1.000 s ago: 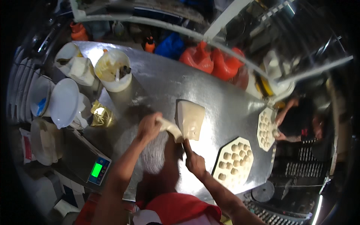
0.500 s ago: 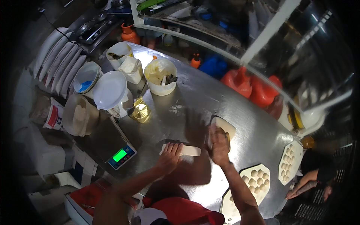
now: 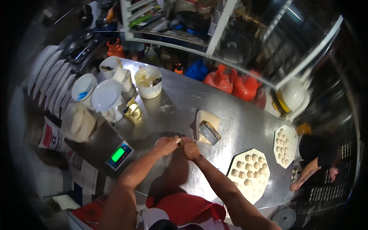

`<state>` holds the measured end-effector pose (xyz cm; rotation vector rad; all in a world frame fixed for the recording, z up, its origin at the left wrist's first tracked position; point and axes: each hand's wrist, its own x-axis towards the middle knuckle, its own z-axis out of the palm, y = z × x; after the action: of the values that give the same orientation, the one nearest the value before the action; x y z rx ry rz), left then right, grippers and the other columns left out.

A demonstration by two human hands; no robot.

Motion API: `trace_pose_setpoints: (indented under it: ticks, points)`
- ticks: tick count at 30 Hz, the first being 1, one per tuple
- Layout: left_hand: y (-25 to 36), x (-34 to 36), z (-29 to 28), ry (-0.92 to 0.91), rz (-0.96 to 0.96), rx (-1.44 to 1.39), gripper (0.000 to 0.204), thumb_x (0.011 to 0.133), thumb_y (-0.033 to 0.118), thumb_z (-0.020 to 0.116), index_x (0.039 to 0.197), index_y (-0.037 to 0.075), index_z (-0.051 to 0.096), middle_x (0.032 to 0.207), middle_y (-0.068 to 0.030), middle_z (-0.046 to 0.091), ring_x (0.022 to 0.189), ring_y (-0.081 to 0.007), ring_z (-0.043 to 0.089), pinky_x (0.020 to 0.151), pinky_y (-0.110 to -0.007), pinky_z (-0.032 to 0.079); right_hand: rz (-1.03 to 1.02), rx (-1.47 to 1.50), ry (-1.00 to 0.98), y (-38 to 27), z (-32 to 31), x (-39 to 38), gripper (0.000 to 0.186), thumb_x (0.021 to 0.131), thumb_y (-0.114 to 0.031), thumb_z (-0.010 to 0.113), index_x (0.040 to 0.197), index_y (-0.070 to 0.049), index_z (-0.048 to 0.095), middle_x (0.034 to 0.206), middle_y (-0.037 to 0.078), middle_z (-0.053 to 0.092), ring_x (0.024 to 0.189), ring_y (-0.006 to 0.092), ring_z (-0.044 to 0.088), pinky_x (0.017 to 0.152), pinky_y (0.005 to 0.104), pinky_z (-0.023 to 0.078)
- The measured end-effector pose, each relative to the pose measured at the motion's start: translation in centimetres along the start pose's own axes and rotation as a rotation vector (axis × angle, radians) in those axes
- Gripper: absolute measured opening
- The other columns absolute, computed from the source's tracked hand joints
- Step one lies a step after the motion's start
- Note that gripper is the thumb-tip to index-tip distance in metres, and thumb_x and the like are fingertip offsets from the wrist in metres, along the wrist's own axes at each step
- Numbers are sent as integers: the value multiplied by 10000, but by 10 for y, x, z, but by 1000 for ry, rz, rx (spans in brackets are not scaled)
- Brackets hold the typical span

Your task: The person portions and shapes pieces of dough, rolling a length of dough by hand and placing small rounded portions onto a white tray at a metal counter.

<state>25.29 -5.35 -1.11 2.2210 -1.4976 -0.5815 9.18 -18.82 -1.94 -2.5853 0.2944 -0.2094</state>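
My left hand (image 3: 168, 145) and my right hand (image 3: 189, 148) meet over the steel table. Both have their fingers closed on a dough strip, mostly hidden by them; a pale bit of dough (image 3: 178, 140) shows between the hands. Just beyond my right hand lies a larger dough slab (image 3: 209, 116), with a metal-bladed dough scraper (image 3: 209, 133) resting on its near part. Farther right, an octagonal white tray (image 3: 251, 190) holds several rows of dough balls (image 3: 248, 167).
A digital scale (image 3: 119, 155) with a lit green display stands left. Tubs, including a white bucket (image 3: 148, 90), and a gold foil packet (image 3: 133, 114) sit at the back left. Another tray (image 3: 293, 135) of dough balls lies right, near another person's arm (image 3: 309, 173). Red jugs (image 3: 219, 81) stand behind the table.
My right hand has left the slab and scraper and come across to my left hand, closing on the dough strip. The whole view has shifted slightly.
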Motion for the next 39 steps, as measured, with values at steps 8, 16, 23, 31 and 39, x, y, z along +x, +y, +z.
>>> trace_pose_setpoints:
  ticks: [8,16,23,31,39]
  points:
    - [100,-216,95,-324,65,25,493,1038,510,601,1234,58,622,995,-242,764,941,-445,747,825,-590,563,20,77,-249,-74,37,-243,380,1032,-220,538,1351,-15,521,1238,289,640,1171,500,609,1013,544,496]
    - [150,-236,40,-211,91,182,418,1042,516,595,1195,134,668,1037,-142,771,972,-409,739,827,-535,576,58,-61,-29,-78,9,-274,301,976,-219,615,1255,-108,634,1213,181,659,1120,430,600,971,538,475]
    - [162,-252,86,23,208,246,420,984,319,697,1357,134,636,1287,-128,653,1207,-368,610,985,-553,472,213,-298,101,-112,3,-289,399,952,-214,620,1328,-78,624,1304,145,617,1312,356,539,1094,546,402]
    - [123,-172,145,105,68,384,703,1096,398,501,1677,55,304,1753,-244,202,1630,-423,164,1322,-569,122,601,-177,210,-89,31,-261,724,1051,-446,521,1658,-90,351,1712,248,290,1590,460,244,1286,649,132]
    - [94,-81,129,174,69,369,770,1111,490,432,1663,-23,273,1760,-253,166,1643,-429,107,1323,-586,86,600,-305,361,-23,34,-188,844,1012,-648,495,1638,-88,408,1711,268,297,1601,458,232,1287,653,125]
